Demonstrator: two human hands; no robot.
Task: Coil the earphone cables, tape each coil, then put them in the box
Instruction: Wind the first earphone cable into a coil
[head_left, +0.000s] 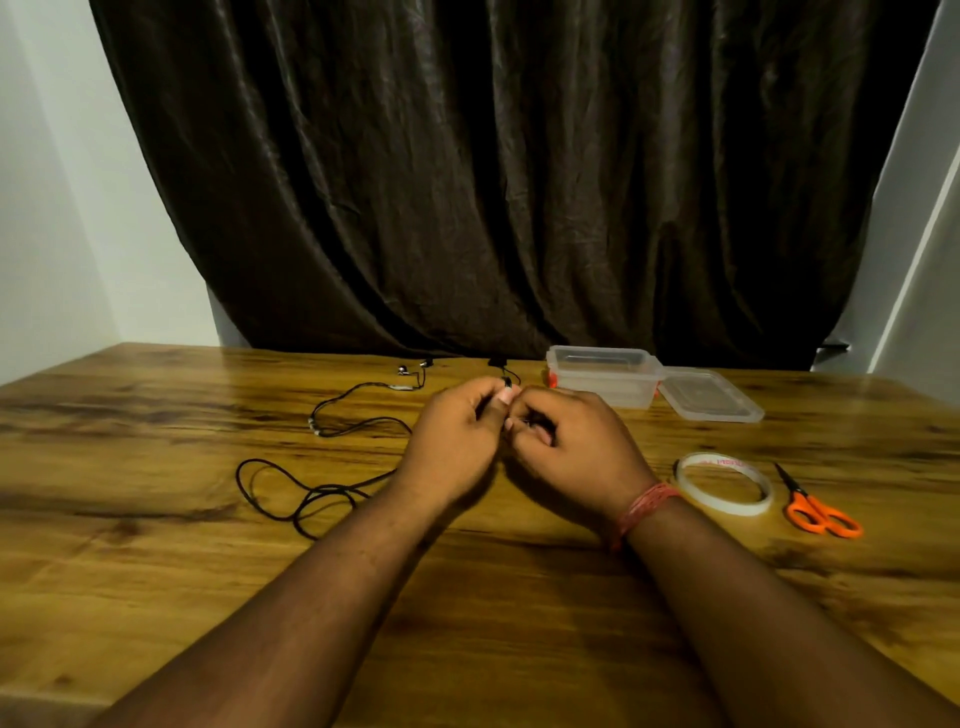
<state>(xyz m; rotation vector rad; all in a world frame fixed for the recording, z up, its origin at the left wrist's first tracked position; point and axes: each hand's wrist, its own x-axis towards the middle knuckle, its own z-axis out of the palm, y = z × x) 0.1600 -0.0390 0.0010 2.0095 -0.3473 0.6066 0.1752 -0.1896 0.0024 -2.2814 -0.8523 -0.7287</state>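
The task was at its start, judging by how things lay: no coil had been finished, no tape cut, and the clear box (605, 382) at the far edge of the tabletop (156, 545) looked empty, its lid (711, 396) lying off, just beside it on the right. A black earphone cable (291, 488) sprawled in loose loops to the left of the hands, one strand running toward the left wrist, and a second stretch of cable (358, 410) with metal earbuds at its far end trailed farther back; whether these were one set or two could not be told. The tape roll (724, 483) and the orange-handled scissors (821, 512) sat untouched on the right, near each other but apart. Both hands met above the middle of the tabletop. The left hand (457, 436) had its grip pinched closed, thumb against forefinger, on a small dark piece at the cable's end. The right hand (571, 441), a red thread band at its wrist, had its fingers curled shut against the left; it seemed to hold the cable too, though blur hid the contact. Coiling, taping and boxing all remained.
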